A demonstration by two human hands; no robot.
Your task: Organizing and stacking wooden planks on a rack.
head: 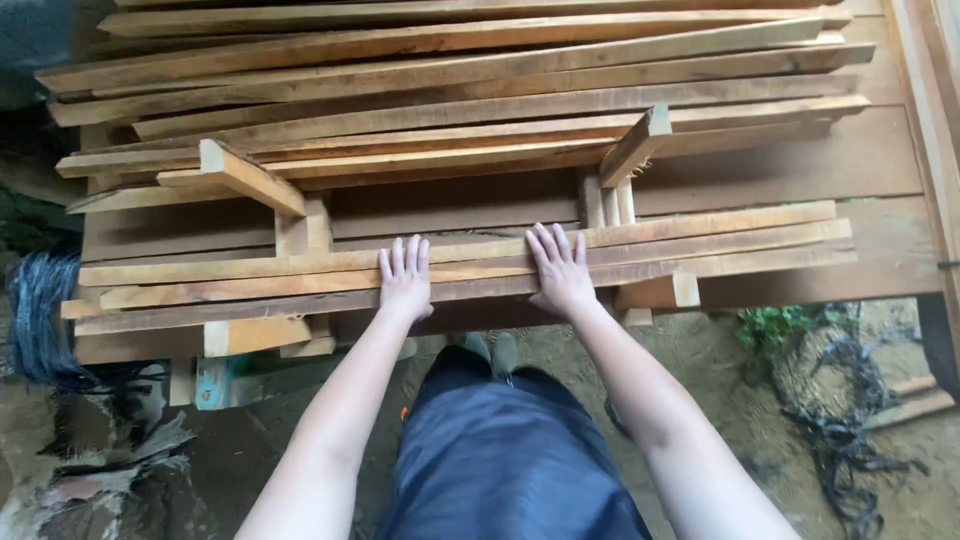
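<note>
Below me the ground [300,440] is bare dirt, damp and littered, and in front of me a broad dark wooden platform [860,165] carries stacks of rough-sawn timber. The far stack [450,80] is a deep pile of long pale strips lying roughly side to side, their ends uneven. Nearer to me a smaller layer of long strips [700,245] rests on short upright blocks, and this is where both my hands are. My left hand [405,280] lies flat, palm down, fingers stretched and slightly spread across the near strips, gripping nothing. My right hand [560,270] lies just beside it to the right, also flat and open on the same strips, fingers pointing away from me toward the far stack. Two short offcuts sit crosswise on top of the layers: one block [245,175] at the left, tilted, and another block [637,143] at the right, angled up toward the far stack. Under the near strips, at the left, a thicker pale piece [255,335] sticks out toward me. My dark blue trousers [500,460] fill the lower middle of the view. To the right on the ground lies a tangle of dark cord [850,440] beside a few green leaves [770,325], and at the far left hangs a bundle of dark strands [40,310]
</note>
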